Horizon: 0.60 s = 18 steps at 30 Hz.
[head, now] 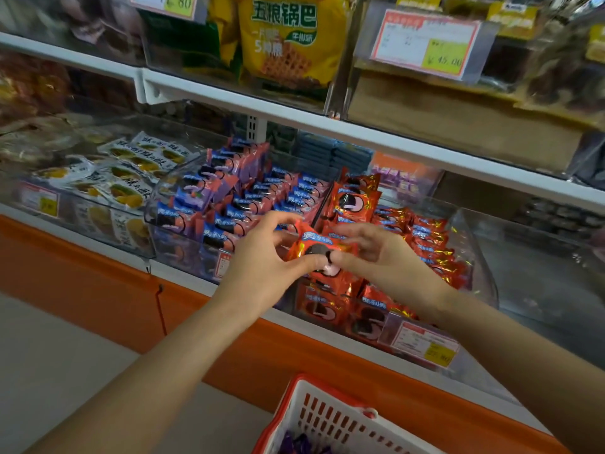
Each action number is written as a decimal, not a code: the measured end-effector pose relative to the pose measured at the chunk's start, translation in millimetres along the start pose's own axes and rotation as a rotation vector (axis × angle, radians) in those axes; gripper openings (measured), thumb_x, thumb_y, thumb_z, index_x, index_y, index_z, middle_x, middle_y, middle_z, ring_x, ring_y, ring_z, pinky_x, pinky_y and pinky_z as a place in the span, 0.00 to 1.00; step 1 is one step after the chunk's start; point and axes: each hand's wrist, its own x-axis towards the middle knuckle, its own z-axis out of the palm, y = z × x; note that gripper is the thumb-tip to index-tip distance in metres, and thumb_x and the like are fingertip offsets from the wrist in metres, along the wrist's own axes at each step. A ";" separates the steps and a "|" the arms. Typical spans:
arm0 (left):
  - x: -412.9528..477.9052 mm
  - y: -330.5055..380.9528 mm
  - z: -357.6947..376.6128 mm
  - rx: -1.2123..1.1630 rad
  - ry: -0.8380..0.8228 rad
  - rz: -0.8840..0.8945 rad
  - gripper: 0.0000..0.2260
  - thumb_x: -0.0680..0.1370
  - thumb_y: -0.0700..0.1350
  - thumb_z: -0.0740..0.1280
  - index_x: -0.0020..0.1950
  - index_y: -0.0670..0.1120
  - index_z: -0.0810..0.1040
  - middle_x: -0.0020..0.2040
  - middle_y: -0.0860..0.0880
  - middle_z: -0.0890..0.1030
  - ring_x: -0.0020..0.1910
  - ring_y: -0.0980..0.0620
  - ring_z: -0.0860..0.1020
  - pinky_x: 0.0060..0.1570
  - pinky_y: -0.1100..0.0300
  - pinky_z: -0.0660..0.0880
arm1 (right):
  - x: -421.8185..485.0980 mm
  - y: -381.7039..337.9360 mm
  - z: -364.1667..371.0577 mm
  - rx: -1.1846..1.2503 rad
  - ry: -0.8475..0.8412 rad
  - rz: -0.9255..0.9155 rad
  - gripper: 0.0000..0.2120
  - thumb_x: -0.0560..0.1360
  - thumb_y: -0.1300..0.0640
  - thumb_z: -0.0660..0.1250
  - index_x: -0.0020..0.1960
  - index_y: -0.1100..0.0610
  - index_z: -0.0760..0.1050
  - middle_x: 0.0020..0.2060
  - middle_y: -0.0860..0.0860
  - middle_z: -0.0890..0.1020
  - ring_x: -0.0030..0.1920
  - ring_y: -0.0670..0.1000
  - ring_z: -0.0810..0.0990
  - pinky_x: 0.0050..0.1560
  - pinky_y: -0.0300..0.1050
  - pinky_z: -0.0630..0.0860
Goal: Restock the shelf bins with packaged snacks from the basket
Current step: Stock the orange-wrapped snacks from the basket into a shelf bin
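Both hands hold one red cookie packet [322,249] above the front of a clear shelf bin [484,267] filled with several matching red packets. My left hand [268,257] pinches the packet's left side between thumb and fingers. My right hand [376,249] pinches its right side. The white and red basket [330,417] stands below at the bottom edge, with purple packets inside.
A neighbouring clear bin [163,221] to the left holds several blue and pink cookie packets. Further left lie white packets with yellow pictures [131,178]. A white shelf rail [327,122] runs overhead with yellow snack bags [288,40] and price tags above. An orange base panel [98,276] runs below.
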 end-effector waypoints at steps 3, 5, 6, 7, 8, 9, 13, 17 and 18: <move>4.5 1.5 3.8 -0.060 -0.037 0.013 0.21 0.69 0.48 0.75 0.59 0.55 0.72 0.47 0.57 0.80 0.45 0.65 0.78 0.45 0.74 0.72 | -5.1 0.3 -6.5 0.138 -0.076 0.096 0.09 0.73 0.59 0.69 0.49 0.47 0.75 0.51 0.49 0.82 0.43 0.43 0.83 0.40 0.34 0.79; 8.2 -1.2 9.2 -0.096 -0.049 0.013 0.18 0.70 0.47 0.74 0.56 0.57 0.72 0.48 0.57 0.80 0.46 0.65 0.78 0.49 0.69 0.74 | -7.7 1.1 -10.0 0.217 -0.125 0.141 0.10 0.73 0.60 0.69 0.47 0.47 0.74 0.46 0.51 0.83 0.41 0.44 0.84 0.40 0.34 0.79; 9.7 -2.8 12.7 -0.091 -0.047 0.032 0.17 0.71 0.47 0.74 0.55 0.57 0.72 0.49 0.59 0.79 0.48 0.66 0.77 0.50 0.69 0.73 | -7.6 0.6 -11.8 0.230 -0.117 0.156 0.09 0.72 0.60 0.69 0.47 0.47 0.74 0.45 0.51 0.84 0.41 0.45 0.84 0.40 0.34 0.79; 10.9 -4.4 16.1 -0.061 -0.035 0.071 0.15 0.73 0.47 0.73 0.56 0.56 0.72 0.50 0.61 0.77 0.49 0.69 0.76 0.51 0.72 0.71 | -4.5 3.5 -14.6 0.230 -0.083 0.161 0.09 0.72 0.59 0.70 0.49 0.48 0.75 0.45 0.52 0.84 0.40 0.45 0.84 0.39 0.34 0.79; 12.5 -6.9 18.9 0.001 -0.018 0.121 0.15 0.74 0.46 0.71 0.58 0.54 0.73 0.52 0.62 0.76 0.50 0.71 0.74 0.52 0.76 0.68 | 0.0 6.3 -17.2 0.232 -0.020 0.166 0.11 0.71 0.57 0.70 0.53 0.51 0.77 0.45 0.54 0.84 0.39 0.46 0.84 0.39 0.33 0.79; 14.2 -10.1 21.2 0.095 0.007 0.178 0.15 0.75 0.46 0.70 0.60 0.52 0.73 0.55 0.61 0.75 0.52 0.70 0.72 0.55 0.77 0.65 | 8.0 13.3 -21.0 0.216 0.070 0.170 0.14 0.72 0.56 0.70 0.57 0.55 0.77 0.45 0.55 0.84 0.38 0.46 0.83 0.38 0.33 0.78; 22.3 -33.1 27.6 0.589 0.019 0.353 0.17 0.78 0.47 0.66 0.66 0.47 0.73 0.71 0.51 0.68 0.71 0.53 0.64 0.70 0.51 0.60 | 48.3 42.8 -34.8 -0.025 0.396 0.177 0.18 0.75 0.55 0.70 0.62 0.60 0.74 0.47 0.56 0.82 0.41 0.53 0.80 0.38 0.37 0.77; 25.1 -52.4 31.1 0.913 -0.019 0.478 0.13 0.73 0.43 0.73 0.56 0.44 0.80 0.68 0.44 0.73 0.66 0.43 0.73 0.57 0.44 0.73 | 85.9 56.0 -35.2 -0.117 0.513 0.192 0.21 0.76 0.55 0.69 0.65 0.60 0.70 0.51 0.55 0.77 0.40 0.49 0.74 0.36 0.41 0.69; 26.3 -54.9 31.0 0.936 0.008 0.503 0.12 0.71 0.43 0.74 0.53 0.44 0.81 0.66 0.43 0.75 0.63 0.42 0.75 0.54 0.45 0.75 | 93.4 57.2 -33.3 -0.141 0.495 0.186 0.21 0.76 0.55 0.68 0.66 0.60 0.70 0.51 0.55 0.76 0.42 0.50 0.74 0.39 0.40 0.69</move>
